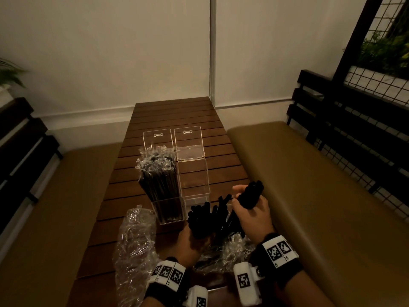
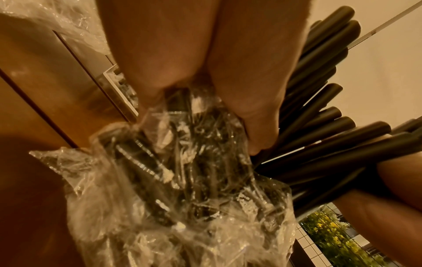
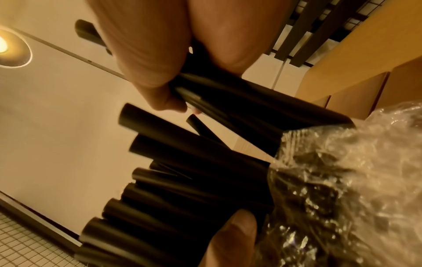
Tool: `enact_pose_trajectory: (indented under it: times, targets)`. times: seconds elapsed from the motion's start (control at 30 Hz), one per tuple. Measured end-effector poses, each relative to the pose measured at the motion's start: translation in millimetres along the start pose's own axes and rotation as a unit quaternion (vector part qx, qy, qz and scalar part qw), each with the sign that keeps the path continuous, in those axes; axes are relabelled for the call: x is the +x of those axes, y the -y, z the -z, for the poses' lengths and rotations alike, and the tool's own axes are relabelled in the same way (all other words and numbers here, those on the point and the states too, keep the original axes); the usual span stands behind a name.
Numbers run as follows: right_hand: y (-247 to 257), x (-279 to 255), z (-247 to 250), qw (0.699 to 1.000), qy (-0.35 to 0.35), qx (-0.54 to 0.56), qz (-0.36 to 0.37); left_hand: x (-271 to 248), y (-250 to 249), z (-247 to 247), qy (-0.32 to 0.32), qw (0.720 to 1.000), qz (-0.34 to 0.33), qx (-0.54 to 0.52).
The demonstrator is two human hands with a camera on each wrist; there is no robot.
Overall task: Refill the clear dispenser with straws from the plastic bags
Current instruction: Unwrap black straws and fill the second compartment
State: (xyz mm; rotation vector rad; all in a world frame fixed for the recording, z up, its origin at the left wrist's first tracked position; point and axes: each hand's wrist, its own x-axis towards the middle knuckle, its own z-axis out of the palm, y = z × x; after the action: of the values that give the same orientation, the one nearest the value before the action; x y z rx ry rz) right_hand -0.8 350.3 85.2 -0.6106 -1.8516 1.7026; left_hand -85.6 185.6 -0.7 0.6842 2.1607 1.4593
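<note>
A clear two-compartment dispenser (image 1: 194, 187) stands mid-table with both lids tipped back. Its left compartment holds wrapped black straws (image 1: 159, 185); the right one looks empty. My left hand (image 1: 190, 242) grips the lower part of a bundle of black straws (image 1: 200, 220) that sticks up out of a crinkled plastic bag (image 1: 228, 253). My right hand (image 1: 250, 212) grips a smaller bunch of these straws (image 1: 251, 196), pulled up and to the right of the rest. The wrist views show the bag (image 2: 182, 189) bunched under my left hand's fingers and the bare straws (image 3: 194, 180) fanning out.
A second crumpled plastic bag (image 1: 135, 247) lies on the slatted wooden table (image 1: 177, 114) to the left of my hands. Padded benches (image 1: 321, 185) run along both sides. A white wall closes off the far end.
</note>
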Motion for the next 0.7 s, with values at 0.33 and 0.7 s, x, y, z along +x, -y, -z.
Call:
enact_pose_trajectory:
  times: [0.33, 0.7]
  targets:
    - [2.2, 14.9, -7.5, 0.995, 0.054, -0.085, -0.024, -0.9, -5.4, -1.7, -0.023, 1.0, -0.009, -0.019]
    - [34.0, 14.1, 4.6, 1.0, 0.009, -0.018, 0.021, -1.9, 0.1, -1.6, -0.018, 0.999, -0.001, -0.033]
